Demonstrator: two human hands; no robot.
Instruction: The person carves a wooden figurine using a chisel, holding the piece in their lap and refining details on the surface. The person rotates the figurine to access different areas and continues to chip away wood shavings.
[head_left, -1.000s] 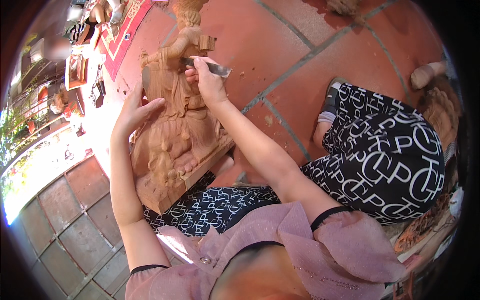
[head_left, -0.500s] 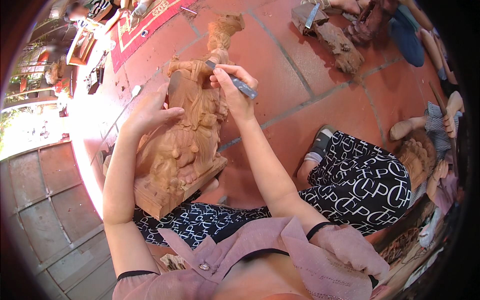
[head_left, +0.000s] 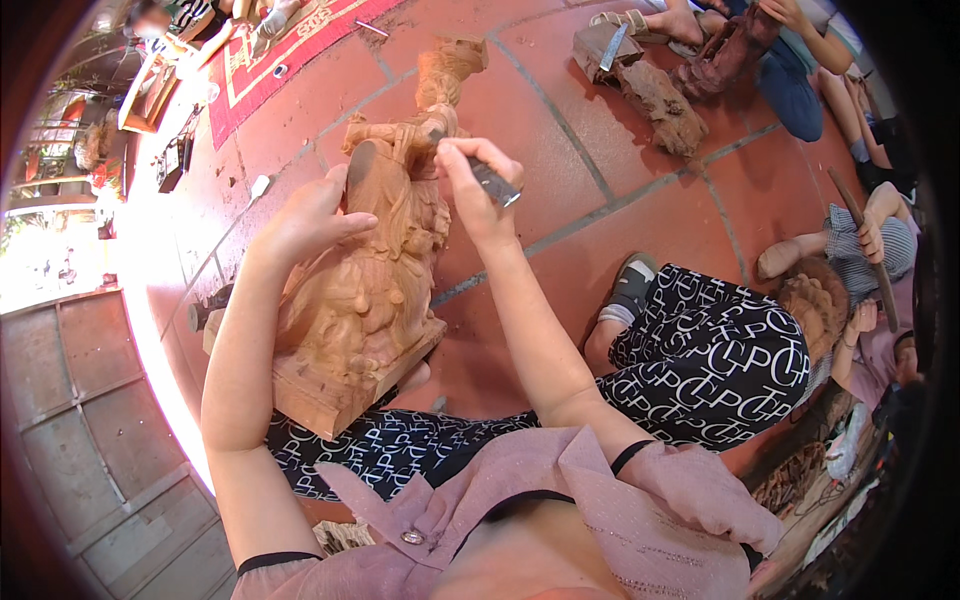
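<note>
Tiled floor (head_left: 600, 250): terracotta, carrying the work. Wooden carving (head_left: 370, 290): 1 tall figure on a square base, tilted, resting against the person's patterned trouser leg. Left hand (head_left: 310, 215): fingers spread flat on the carving's side. Right hand (head_left: 470, 185): clamped round a metal chisel (head_left: 495, 183), tip at the carving's upper part.

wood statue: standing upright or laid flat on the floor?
Tilted, neither. The wooden statue leans back on the person's leg, base lifted off the tiled floor; left hand steadies it.
</note>
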